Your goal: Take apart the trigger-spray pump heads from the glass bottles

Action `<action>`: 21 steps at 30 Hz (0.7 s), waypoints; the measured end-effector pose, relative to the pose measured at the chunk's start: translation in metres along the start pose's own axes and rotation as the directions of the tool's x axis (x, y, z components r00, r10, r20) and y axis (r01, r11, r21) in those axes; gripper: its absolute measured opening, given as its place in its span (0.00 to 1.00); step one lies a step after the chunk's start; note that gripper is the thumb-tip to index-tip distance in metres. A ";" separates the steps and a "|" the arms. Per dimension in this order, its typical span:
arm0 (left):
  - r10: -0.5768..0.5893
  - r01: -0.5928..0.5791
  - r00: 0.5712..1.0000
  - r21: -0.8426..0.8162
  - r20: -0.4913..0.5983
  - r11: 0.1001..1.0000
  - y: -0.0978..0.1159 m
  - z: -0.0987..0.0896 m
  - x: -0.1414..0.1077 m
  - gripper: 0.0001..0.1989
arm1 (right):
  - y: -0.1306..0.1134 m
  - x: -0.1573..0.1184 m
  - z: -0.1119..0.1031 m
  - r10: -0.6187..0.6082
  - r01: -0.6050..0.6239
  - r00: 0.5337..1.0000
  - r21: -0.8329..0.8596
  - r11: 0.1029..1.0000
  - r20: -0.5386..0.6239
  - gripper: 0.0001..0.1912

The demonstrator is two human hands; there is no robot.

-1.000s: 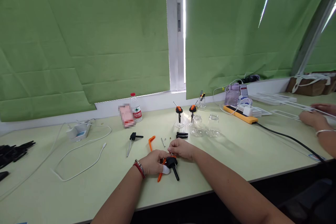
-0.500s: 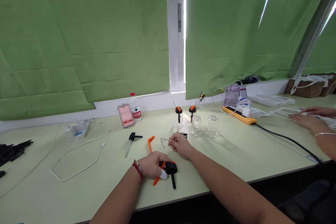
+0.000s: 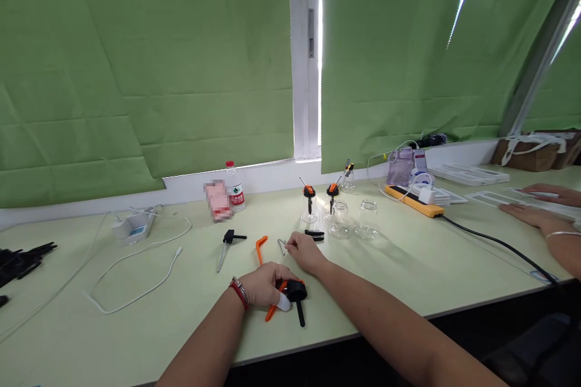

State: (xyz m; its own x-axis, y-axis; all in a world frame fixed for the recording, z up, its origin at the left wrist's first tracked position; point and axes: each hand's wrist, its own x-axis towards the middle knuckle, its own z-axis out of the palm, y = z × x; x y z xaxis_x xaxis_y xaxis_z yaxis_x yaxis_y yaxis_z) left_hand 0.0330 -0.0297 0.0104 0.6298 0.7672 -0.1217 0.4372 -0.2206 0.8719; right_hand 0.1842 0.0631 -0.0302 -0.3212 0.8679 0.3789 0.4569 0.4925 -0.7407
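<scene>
My left hand (image 3: 267, 285) is closed around a black round cap (image 3: 296, 291) with a black stem that points toward the table's front edge. An orange strip (image 3: 271, 313) sticks out below the same hand, whose thumb has a white covering. Beyond it, my right hand (image 3: 307, 252) is pinched on a thin metal pin at the tabletop, where a second metal pin (image 3: 280, 246) lies; the fingertips partly hide them. A bent orange piece (image 3: 260, 248) rests to the left. Farther left is a black piece (image 3: 229, 236) with a pale rod and a black arm.
Glass jars (image 3: 367, 217) stand ahead, two with orange-and-black tops (image 3: 309, 191). Black parts (image 3: 315, 234) lie before them. A water bottle (image 3: 235, 188), white cable (image 3: 136, 302) and orange power strip (image 3: 415, 201) are around. Another person's hands (image 3: 535, 211) work at the right.
My right hand has shifted slightly left, bringing the pinched pin beside the one on the table and uncovering the black parts behind. My left hand has stayed nearly still.
</scene>
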 end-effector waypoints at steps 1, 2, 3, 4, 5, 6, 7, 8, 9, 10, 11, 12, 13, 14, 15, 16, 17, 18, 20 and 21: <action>0.000 0.000 1.000 -0.004 -0.001 1.000 0.000 0.000 0.000 0.19 | -0.001 0.000 0.000 -0.007 0.007 1.000 -0.012 1.000 0.015 0.05; 0.000 0.000 1.000 -0.010 -0.001 1.000 0.000 0.000 0.000 0.18 | -0.002 0.000 0.000 -0.014 0.014 0.999 -0.019 1.000 0.030 0.04; -0.001 0.000 1.000 -0.015 -0.002 1.000 0.000 0.000 0.000 0.18 | -0.003 -0.001 -0.001 -0.020 0.021 0.999 -0.024 0.999 0.045 0.04; -0.003 0.003 1.000 -0.021 -0.003 1.000 0.001 0.001 0.000 0.17 | -0.003 -0.001 -0.001 -0.025 0.027 0.998 -0.024 0.999 0.058 0.04; -0.007 0.007 1.000 -0.026 -0.005 1.000 0.001 0.001 0.000 0.17 | -0.004 -0.001 -0.001 -0.030 0.031 0.997 -0.021 0.999 0.070 0.03; -0.013 0.013 1.000 -0.032 -0.010 0.999 0.002 0.001 0.000 0.17 | -0.004 -0.001 -0.001 -0.034 0.035 0.996 -0.013 0.999 0.079 0.03; -0.023 0.022 1.000 -0.041 -0.015 0.999 0.003 0.001 0.000 0.16 | -0.005 -0.002 -0.001 -0.039 0.040 0.995 -0.004 0.999 0.089 0.03; -0.032 0.031 0.999 -0.052 -0.020 0.998 0.003 0.001 0.000 0.16 | -0.005 -0.002 -0.002 -0.045 0.045 0.994 0.003 0.999 0.099 0.03; -0.038 0.037 0.999 -0.065 -0.026 0.997 0.003 0.001 0.000 0.16 | -0.006 -0.002 -0.002 -0.049 0.048 0.993 0.007 0.999 0.107 0.03; -0.044 0.041 0.999 -0.077 -0.032 0.996 0.004 0.002 -0.001 0.16 | -0.007 -0.003 -0.003 -0.053 0.053 0.992 0.007 0.999 0.113 0.03; -0.049 0.045 0.998 -0.089 -0.038 0.995 0.004 0.002 -0.001 0.16 | -0.008 -0.003 -0.004 -0.057 0.057 0.992 0.005 0.998 0.115 0.03; -0.054 0.050 0.997 -0.100 -0.045 0.994 0.004 0.002 0.000 0.16 | -0.008 -0.003 -0.004 -0.062 0.062 0.992 0.003 0.998 0.114 0.04; -0.060 0.054 0.997 -0.109 -0.055 0.993 0.003 0.001 0.000 0.17 | -0.008 -0.004 -0.005 -0.067 0.067 0.992 0.004 0.998 0.108 0.05; -0.066 0.058 0.996 -0.119 -0.066 0.991 0.003 0.001 0.000 0.17 | -0.008 -0.004 -0.005 -0.073 0.072 0.993 0.013 0.997 0.096 0.07; -0.071 0.061 0.994 -0.130 -0.077 0.990 0.002 0.001 0.001 0.17 | -0.008 -0.005 -0.006 -0.077 0.074 0.993 0.033 0.997 0.085 0.08; -0.073 0.059 0.993 -0.139 -0.094 0.988 0.001 0.000 0.001 0.16 | -0.008 -0.006 -0.007 -0.072 0.066 0.994 0.068 0.995 0.083 0.10; -0.071 0.053 0.990 -0.145 -0.118 0.988 -0.001 -0.001 0.002 0.16 | -0.007 -0.007 -0.008 -0.054 0.042 0.994 0.124 0.991 0.094 0.13; -0.067 0.044 0.986 -0.147 -0.152 0.988 -0.003 -0.001 0.003 0.15 | -0.006 -0.008 -0.010 -0.026 0.002 0.992 0.197 0.980 0.123 0.15; -0.057 0.024 0.972 -0.145 -0.228 0.989 -0.007 -0.003 0.005 0.13 | -0.006 -0.011 -0.013 0.026 -0.105 0.974 0.351 0.930 0.224 0.21; -0.053 0.016 0.963 -0.142 -0.264 0.990 -0.008 -0.004 0.005 0.12 | -0.007 -0.012 -0.016 0.038 -0.154 0.959 0.406 0.901 0.280 0.23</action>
State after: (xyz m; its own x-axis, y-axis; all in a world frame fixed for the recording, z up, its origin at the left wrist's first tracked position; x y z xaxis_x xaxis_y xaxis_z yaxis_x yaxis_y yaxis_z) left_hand 0.0299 -0.0212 0.0044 0.4139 0.9095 -0.0383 0.3516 -0.1209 0.9283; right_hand 0.1981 0.0500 -0.0207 -0.5230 0.8331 0.1801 0.1247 0.2838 -0.9507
